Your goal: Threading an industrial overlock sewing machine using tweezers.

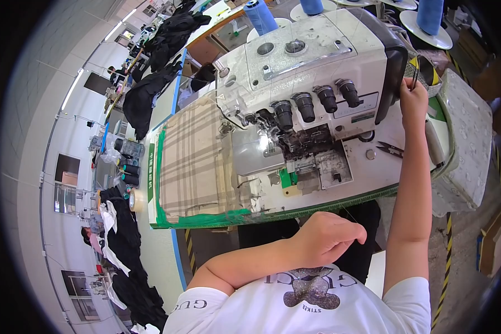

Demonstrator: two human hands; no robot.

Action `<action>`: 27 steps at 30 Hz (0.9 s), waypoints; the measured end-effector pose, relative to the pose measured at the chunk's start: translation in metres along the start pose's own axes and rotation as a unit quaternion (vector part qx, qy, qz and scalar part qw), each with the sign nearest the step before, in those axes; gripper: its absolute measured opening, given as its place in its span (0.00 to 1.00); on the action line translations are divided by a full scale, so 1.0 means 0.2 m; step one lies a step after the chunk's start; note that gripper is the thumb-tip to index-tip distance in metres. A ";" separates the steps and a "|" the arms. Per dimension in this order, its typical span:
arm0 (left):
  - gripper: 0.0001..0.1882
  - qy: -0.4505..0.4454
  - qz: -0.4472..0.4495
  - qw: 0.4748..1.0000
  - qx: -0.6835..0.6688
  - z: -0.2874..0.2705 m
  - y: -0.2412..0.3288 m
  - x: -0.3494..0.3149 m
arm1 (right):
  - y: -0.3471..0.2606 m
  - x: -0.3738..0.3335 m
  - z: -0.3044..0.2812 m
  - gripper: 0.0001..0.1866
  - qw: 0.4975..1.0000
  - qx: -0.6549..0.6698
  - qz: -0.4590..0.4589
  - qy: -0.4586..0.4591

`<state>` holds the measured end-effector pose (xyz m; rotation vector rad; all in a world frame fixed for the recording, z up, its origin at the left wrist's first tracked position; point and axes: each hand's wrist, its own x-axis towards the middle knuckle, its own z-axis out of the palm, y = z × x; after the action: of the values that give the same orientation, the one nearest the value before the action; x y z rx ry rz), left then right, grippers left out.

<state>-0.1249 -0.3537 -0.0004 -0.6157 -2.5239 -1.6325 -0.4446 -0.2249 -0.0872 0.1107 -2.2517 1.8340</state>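
A white overlock sewing machine (312,67) stands in front of me, with several black tension knobs on its face. Its lower front cover is open, so the dark looper area (312,147) shows. My right hand (414,103) is raised beside the black right end of the machine, closed on slim dark tweezers (416,75) that point upward. Close to my chest, below the table's front edge, my left hand (331,239) is closed in a pinch. A fine thread (349,214) runs up from its fingers toward the machine.
Dark thread snips (391,149) lie on the machine table at the right. Checked fabric (192,161) edged with green tape covers the table's left part. Blue thread cones (260,16) stand behind the machine. Black garments (150,100) and a tape roll (137,199) are to the left.
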 end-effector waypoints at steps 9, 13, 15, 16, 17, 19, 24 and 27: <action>0.10 -0.048 0.070 0.996 0.008 0.08 0.06 0.02 | 0.08 -0.14 0.00 0.10 0.997 0.043 -0.012 0.062; 0.10 -0.040 0.119 0.992 -0.017 0.13 0.07 0.05 | 0.04 -0.03 0.02 0.10 0.998 0.046 -0.034 0.037; 0.09 -0.058 0.135 0.989 -0.010 0.16 0.08 0.06 | 0.03 -0.01 0.02 0.11 0.999 0.029 -0.025 0.034; 0.08 -0.071 0.149 0.986 -0.013 0.17 0.09 0.06 | 0.03 -0.02 0.02 0.11 0.999 0.025 -0.029 0.028; 0.08 -0.071 0.149 0.986 -0.010 0.18 0.09 0.06 | 0.04 -0.03 0.02 0.11 0.999 0.019 -0.019 0.026; 0.06 -0.100 0.168 0.980 -0.028 0.22 0.11 0.05 | 0.06 -0.11 0.01 0.12 0.997 0.027 -0.038 0.063; 0.03 -0.198 0.227 0.953 -0.033 0.35 0.19 0.04 | 0.07 -0.15 0.01 0.11 0.997 0.021 -0.025 0.076; 0.03 -0.184 0.252 0.944 -0.107 0.43 0.27 0.08 | 0.01 -0.04 0.03 0.10 0.997 0.039 -0.046 0.046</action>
<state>-0.1057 -0.2532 0.0122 -1.5688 -2.1264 -1.7129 -0.4385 -0.2304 -0.0924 0.1385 -2.0800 1.8399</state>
